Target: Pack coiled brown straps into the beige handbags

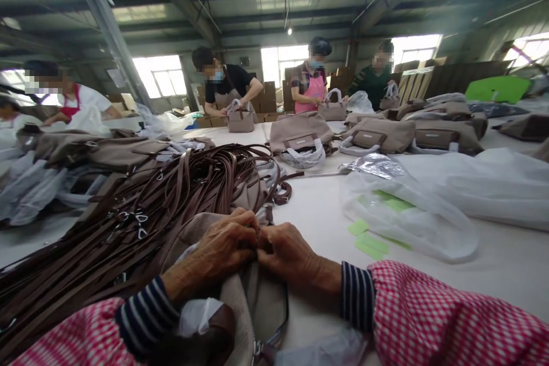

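A taupe handbag (pixel 234 303) lies in front of me on the white table, its zipper partly undone along the edge. My left hand (pixel 227 243) is closed at the bag's upper end, fingers bent and pressed together. Right against it, my right hand (pixel 285 249) is closed too, thumb and fingers pinching at the same spot. What sits between the fingertips is too small to make out. Near my left forearm, a dark brown handle and white wrapping (pixel 198 315) rest on the bag.
A heap of brown leather straps (pixel 171 200) with metal clasps spreads at left. Several taupe handbags (pixel 300 128) lie across the table. At right are a white plastic bag (pixel 412 220) and green slips (pixel 371 245). Co-workers (pixel 229 88) stand along the far side.
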Demonstrator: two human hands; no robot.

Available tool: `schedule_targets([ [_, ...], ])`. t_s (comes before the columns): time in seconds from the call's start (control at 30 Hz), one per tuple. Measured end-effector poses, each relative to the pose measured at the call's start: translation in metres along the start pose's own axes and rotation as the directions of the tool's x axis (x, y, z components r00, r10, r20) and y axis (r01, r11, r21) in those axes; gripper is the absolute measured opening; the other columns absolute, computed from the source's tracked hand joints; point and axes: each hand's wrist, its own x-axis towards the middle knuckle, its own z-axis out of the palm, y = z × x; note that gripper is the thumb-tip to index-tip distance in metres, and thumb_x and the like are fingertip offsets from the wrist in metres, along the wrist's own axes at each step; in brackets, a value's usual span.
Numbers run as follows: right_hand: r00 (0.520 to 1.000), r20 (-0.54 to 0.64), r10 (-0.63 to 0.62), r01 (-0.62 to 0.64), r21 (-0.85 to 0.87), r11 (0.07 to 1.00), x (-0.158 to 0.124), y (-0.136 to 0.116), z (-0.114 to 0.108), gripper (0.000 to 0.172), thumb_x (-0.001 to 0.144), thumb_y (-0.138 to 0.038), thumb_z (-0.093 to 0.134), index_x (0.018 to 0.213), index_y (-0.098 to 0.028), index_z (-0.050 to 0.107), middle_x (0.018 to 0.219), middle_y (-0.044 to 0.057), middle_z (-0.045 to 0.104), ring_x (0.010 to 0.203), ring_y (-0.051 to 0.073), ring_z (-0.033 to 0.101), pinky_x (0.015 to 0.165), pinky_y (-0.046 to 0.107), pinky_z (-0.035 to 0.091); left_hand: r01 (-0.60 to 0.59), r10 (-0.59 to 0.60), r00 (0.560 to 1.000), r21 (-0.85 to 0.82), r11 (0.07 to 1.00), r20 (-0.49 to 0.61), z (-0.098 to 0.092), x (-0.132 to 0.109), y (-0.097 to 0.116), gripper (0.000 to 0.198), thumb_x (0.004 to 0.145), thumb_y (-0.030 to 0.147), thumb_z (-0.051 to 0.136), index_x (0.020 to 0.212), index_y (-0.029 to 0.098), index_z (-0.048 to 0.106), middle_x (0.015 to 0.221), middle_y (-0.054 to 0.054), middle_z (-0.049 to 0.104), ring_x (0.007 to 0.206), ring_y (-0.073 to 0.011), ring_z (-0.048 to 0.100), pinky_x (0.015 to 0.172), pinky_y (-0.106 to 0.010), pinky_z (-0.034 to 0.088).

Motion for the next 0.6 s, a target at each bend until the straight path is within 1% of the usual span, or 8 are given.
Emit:
schedule_targets([
  [0.07, 0.999, 0.025, -0.026, 0.025, 0.028, 0.999, 0.000, 0.001, -0.007, 0.015, 0.077, -0.009, 0.068, 0.072, -0.018, 0.056, 0.071, -0.003, 0.062, 0.064, 0.011, 0.052, 0.062, 0.023, 0.034, -0.009, 0.009, 1.000, -0.016, 1.000, -0.030, 0.006, 0.001, -0.001, 0.017, 0.088, 0.009, 0.064, 0.080, 0.022, 0.071, 0.099, 0.000, 0.065, 0.102, -0.0181, 0.056, 0.090, -0.031, 0.043],
  [0.13, 0.999, 0.040, -0.011, 0.012, -0.018, 1.000, 0.003, 0.005, -0.020, 0.009, 0.083, -0.014, 0.066, 0.078, -0.018, 0.060, 0.076, -0.001, 0.066, 0.069, 0.012, 0.058, 0.065, 0.022, 0.038, -0.012, 0.011, 0.997, -0.013, 1.000, -0.070, 0.011, 0.000, -0.002, 0.018, 0.090, 0.010, 0.061, 0.076, 0.020, 0.066, 0.096, -0.001, 0.065, 0.100, -0.0186, 0.056, 0.088, -0.031, 0.044],
  [0.17, 0.999, 0.026, 0.029, -0.027, -0.090, 0.996, 0.007, 0.009, -0.029, 0.006, 0.088, -0.018, 0.063, 0.082, -0.018, 0.063, 0.080, 0.000, 0.069, 0.073, 0.013, 0.061, 0.068, 0.023, 0.040, -0.007, 0.007, 0.996, 0.001, 1.000, -0.089, 0.014, 0.000, -0.002, 0.018, 0.090, 0.010, 0.060, 0.075, 0.020, 0.063, 0.096, -0.001, 0.065, 0.100, -0.0188, 0.055, 0.088, -0.032, 0.045],
  [0.23, 0.992, -0.027, 0.125, -0.128, -0.276, 0.952, 0.016, 0.020, -0.048, 0.014, 0.096, -0.023, 0.055, 0.092, -0.018, 0.067, 0.089, 0.005, 0.072, 0.083, 0.018, 0.066, 0.075, 0.026, 0.044, -0.002, 0.007, 0.995, 0.052, 0.999, -0.102, 0.018, -0.001, -0.005, 0.017, 0.088, 0.009, 0.059, 0.074, 0.020, 0.059, 0.099, -0.001, 0.065, 0.101, -0.0192, 0.056, 0.088, -0.032, 0.046],
  [0.33, 0.983, -0.023, 0.181, -0.172, -0.446, 0.878, 0.037, 0.042, -0.068, 0.019, 0.094, -0.021, 0.051, 0.102, -0.015, 0.067, 0.111, 0.013, 0.070, 0.099, 0.023, 0.067, 0.079, 0.031, 0.047, -0.026, 0.041, 0.994, 0.157, 0.987, -0.097, 0.024, -0.001, -0.014, 0.014, 0.086, 0.010, 0.057, 0.077, 0.021, 0.058, 0.103, -0.001, 0.065, 0.102, -0.0201, 0.058, 0.088, -0.033, 0.048],
  [0.4, 0.983, 0.052, 0.179, -0.135, -0.461, 0.877, 0.051, 0.055, -0.070, 0.023, 0.086, -0.019, 0.058, 0.107, -0.015, 0.067, 0.123, 0.014, 0.066, 0.104, 0.024, 0.067, 0.076, 0.029, 0.048, -0.040, 0.064, 0.993, 0.221, 0.974, -0.101, 0.027, -0.001, -0.023, 0.013, 0.088, 0.015, 0.055, 0.079, 0.023, 0.060, 0.105, -0.002, 0.066, 0.102, -0.0206, 0.060, 0.088, -0.032, 0.051],
  [0.47, 0.973, 0.125, 0.194, -0.116, -0.465, 0.878, 0.066, 0.065, -0.064, 0.035, 0.081, -0.021, 0.063, 0.115, -0.017, 0.065, 0.125, 0.012, 0.066, 0.102, 0.024, 0.067, 0.070, 0.028, 0.048, -0.076, 0.105, 0.990, 0.266, 0.961, -0.096, 0.031, -0.001, -0.034, 0.013, 0.091, 0.024, 0.054, 0.083, 0.026, 0.064, 0.107, -0.001, 0.067, 0.103, -0.0212, 0.062, 0.089, -0.032, 0.054],
  [0.6, 0.958, 0.163, 0.235, -0.139, -0.450, 0.882, 0.087, 0.078, -0.056, 0.031, 0.085, -0.032, 0.063, 0.112, -0.019, 0.067, 0.123, 0.010, 0.068, 0.103, 0.024, 0.067, 0.067, 0.027, 0.045, -0.075, 0.146, 0.969, 0.327, 0.942, -0.199, 0.038, 0.000, -0.050, 0.026, 0.095, 0.029, 0.044, 0.083, 0.031, 0.067, 0.108, -0.002, 0.070, 0.107, -0.0249, 0.063, 0.094, -0.038, 0.057],
])
